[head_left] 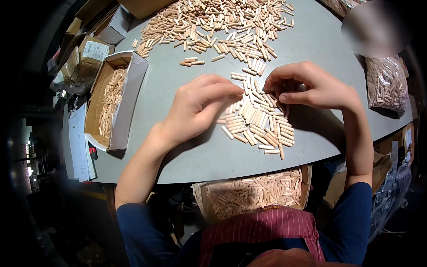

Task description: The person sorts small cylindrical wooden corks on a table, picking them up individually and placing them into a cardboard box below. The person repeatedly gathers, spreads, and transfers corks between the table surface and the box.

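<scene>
Short wooden dowels (258, 118) lie in a loose patch on the grey table before me, many side by side in rows. My left hand (195, 104) reaches in from the left, fingers stretched out, their tips at the patch's upper left edge. On the opposite side, my right hand (307, 86) has bent fingers at the dowels, with the thumb held apart. No dowel shows in either hand; the undersides of the fingers are hidden. A larger dowel heap (213, 22) spreads across the far part of the table.
A long cardboard box (138, 75) with dowels stands at the left, beside papers (78, 147). Below the table's front edge sits an open carton (200, 202) of dowels, close to my body. A clear bag of dowels (387, 84) lies at the right; wrapped packages (82, 58) are far left.
</scene>
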Available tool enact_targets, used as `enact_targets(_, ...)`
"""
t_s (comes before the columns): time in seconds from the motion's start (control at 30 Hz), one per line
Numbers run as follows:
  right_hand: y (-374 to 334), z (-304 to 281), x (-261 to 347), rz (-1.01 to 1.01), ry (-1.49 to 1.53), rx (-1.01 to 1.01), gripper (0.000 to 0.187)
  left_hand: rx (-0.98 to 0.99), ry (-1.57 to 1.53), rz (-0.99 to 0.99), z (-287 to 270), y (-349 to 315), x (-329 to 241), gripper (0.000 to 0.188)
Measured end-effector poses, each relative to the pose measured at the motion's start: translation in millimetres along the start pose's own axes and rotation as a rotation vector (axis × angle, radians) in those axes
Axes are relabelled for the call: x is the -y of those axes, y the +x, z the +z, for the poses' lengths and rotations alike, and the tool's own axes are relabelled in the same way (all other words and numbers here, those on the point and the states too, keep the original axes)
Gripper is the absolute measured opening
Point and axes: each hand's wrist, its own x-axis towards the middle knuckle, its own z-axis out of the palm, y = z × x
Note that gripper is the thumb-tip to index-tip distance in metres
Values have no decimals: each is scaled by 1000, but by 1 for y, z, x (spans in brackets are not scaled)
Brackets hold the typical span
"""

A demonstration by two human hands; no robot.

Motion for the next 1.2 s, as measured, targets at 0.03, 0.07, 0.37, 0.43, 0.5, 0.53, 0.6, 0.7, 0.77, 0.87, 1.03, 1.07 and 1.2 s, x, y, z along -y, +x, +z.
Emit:
enact_targets(0.03, -2, -1, 0, 5, 69, 7, 23, 7, -26, -22, -1, -1, -1, 37)
enact_targets(0.07, -3, -5, -1, 12, 78, -11, 26, 22, 11, 33, -2, 1, -4, 37)
enact_targets(0.37, -5, -21, 1, 285, -36, -66, 30, 366, 431, 258, 12, -2, -23, 60)
enact_targets(0.43, -7, -21, 5, 277, -60, -42, 31, 400, 503, 223, 9, -2, -18, 83)
enact_targets(0.5, -9, -20, 9, 275, -59, -7, 31, 365, 481, 179, 11, -4, -14, 94)
enact_targets(0.53, -9, -19, 10, 274, -60, 8, 30, 382, 510, 165, 12, -4, -13, 109)
enact_targets(0.6, -9, -17, 12, 273, -63, 37, 28, 380, 510, 166, 13, -5, -14, 110)
enact_targets(0.7, -8, -13, 17, 280, -61, 131, 31, 412, 491, 174, 13, -3, -16, 112)
enact_targets(0.77, -7, -9, 18, 181, -85, 204, 26, 440, 443, 200, 13, -2, -17, 113)
enact_targets(0.87, -6, -5, 28, 196, 10, 329, 23, 451, 227, 241, 14, -1, -18, 108)
enact_targets(1.03, -11, -14, 29, 222, 148, 364, 28, 258, -106, 137, 1, -4, -6, 69)
enact_targets(1.07, -13, -18, 28, 256, 133, 317, 28, 147, -157, 67, -3, -1, -6, 52)
enact_targets(1.2, -15, -27, 23, 328, 9, 219, 28, 17, -221, -400, -24, 0, 2, 30)
